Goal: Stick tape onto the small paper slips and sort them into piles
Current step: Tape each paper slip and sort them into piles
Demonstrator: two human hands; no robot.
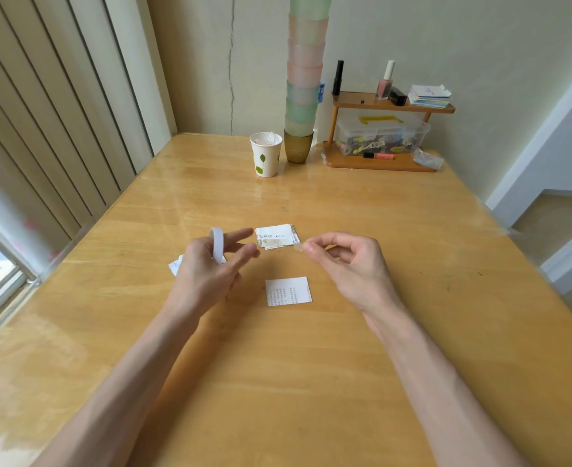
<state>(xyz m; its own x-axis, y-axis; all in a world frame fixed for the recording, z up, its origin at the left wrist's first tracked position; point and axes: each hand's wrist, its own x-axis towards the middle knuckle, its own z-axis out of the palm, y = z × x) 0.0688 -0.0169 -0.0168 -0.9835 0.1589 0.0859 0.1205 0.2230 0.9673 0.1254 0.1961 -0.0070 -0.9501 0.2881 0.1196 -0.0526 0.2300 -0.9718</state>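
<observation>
Left slips: a few white paper slips (175, 264) lie on the table (412, 332), mostly hidden behind the left hand.
Left hand: the left hand (210, 267) holds the tape roll (217, 244) upright above the table. Two fingers point forward, nearly straight. How the thumb lies on the roll I cannot tell.
Pile: a pile of slips (276, 236) lies at the middle of the table, just beyond the fingertips of both hands.
Single slip: one printed slip (288, 291) lies flat and alone, nearer to the person, between the two hands.
Tape: a small clear piece of tape (298, 247) is just beside the right corner of the pile.
Right hand: the right hand (348, 264) pinches this piece between thumb and first finger, the other fingers curled.
Far edge: a paper cup (266, 155), a tall stack of cups (303, 79) and a wooden shelf (389, 106).
</observation>
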